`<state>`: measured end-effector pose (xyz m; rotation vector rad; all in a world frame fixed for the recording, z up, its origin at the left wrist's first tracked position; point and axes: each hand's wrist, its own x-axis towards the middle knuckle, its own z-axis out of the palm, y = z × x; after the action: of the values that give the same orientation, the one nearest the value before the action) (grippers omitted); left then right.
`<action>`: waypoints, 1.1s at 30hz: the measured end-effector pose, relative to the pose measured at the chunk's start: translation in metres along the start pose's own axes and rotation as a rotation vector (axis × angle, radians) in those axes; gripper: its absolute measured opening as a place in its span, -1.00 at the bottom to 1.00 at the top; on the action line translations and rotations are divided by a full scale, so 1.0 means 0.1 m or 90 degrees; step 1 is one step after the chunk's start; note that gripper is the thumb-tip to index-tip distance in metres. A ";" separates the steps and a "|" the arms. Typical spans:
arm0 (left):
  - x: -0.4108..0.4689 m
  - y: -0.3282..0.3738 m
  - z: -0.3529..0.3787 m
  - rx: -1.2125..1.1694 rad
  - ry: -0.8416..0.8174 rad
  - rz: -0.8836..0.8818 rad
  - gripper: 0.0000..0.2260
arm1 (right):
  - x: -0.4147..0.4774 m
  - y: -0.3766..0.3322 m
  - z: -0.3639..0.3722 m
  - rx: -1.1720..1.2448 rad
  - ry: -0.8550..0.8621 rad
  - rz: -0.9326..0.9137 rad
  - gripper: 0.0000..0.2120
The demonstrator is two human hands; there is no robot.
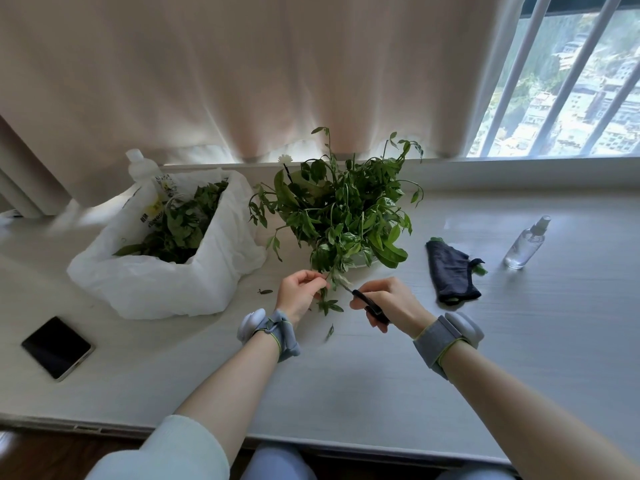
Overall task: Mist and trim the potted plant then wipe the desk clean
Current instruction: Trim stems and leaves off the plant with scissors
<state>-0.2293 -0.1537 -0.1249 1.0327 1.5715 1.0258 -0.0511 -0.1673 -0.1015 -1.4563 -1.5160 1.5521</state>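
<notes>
A leafy green potted plant (343, 209) stands at the middle back of the white desk (346, 375). My left hand (298, 296) pinches a drooping stem (327, 299) at the plant's front edge. My right hand (391, 303) grips black scissors (370, 304), whose blades point at that stem just right of my left fingers. A dark grey cloth (450, 271) lies to the right of the plant. Further right stands a clear spray bottle (526, 244). Loose cut leaves (329, 331) lie on the desk below my hands.
A white plastic bag (162, 278) holding cut leaves and a plastic bottle (145, 174) sits left of the plant. A black phone (58, 347) lies near the desk's front left. A curtain and a barred window close off the back.
</notes>
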 end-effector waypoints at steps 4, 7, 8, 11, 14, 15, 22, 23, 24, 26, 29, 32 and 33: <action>-0.01 0.01 -0.05 -0.009 -0.010 -0.035 -0.83 | 0.01 -0.02 0.05 0.008 -0.007 0.015 -0.91; -0.01 0.01 -0.07 -0.007 -0.015 -0.053 -0.82 | 0.04 -0.01 0.07 0.014 -0.012 0.016 -0.91; 0.00 0.01 -0.08 -0.003 -0.020 -0.058 -0.83 | 0.05 0.00 0.07 0.013 -0.013 0.016 -0.91; 0.00 0.00 -0.08 0.000 -0.037 -0.077 -0.90 | 0.06 0.01 0.07 0.012 -0.009 0.020 -0.90; -0.01 -0.02 -0.08 -0.005 -0.044 -0.080 -0.94 | 0.07 0.00 0.07 0.021 -0.001 0.024 -0.90; -0.01 -0.02 -0.08 0.000 -0.044 -0.079 -0.93 | 0.07 0.00 0.07 0.024 0.004 0.025 -0.91; 0.02 -0.05 -0.06 0.004 -0.040 -0.075 -0.91 | 0.08 0.01 0.06 0.015 0.017 0.027 -0.88; 0.02 -0.06 -0.06 0.004 -0.041 -0.075 -0.91 | 0.08 0.01 0.06 0.012 0.017 0.028 -0.89; 0.02 -0.06 -0.07 0.004 -0.042 -0.074 -0.91 | 0.08 0.01 0.06 0.009 0.015 0.028 -0.90; 0.02 -0.07 -0.07 0.005 -0.043 -0.075 -0.91 | 0.08 0.02 0.05 -0.004 0.012 0.027 -0.92; 0.03 -0.09 -0.07 0.012 -0.042 -0.079 -0.89 | 0.08 0.03 0.06 -0.029 0.011 0.021 -0.93; 0.05 -0.10 -0.08 0.012 -0.038 -0.084 -0.88 | 0.08 0.04 0.06 -0.046 0.017 0.015 -0.94; 0.05 -0.11 -0.08 0.012 -0.037 -0.086 -0.88 | 0.08 0.04 0.06 -0.047 0.019 0.013 -0.94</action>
<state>-0.2400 -0.1530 -0.1355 0.9464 1.5839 0.8830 -0.0577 -0.1634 -0.1089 -1.5337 -1.5605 1.4930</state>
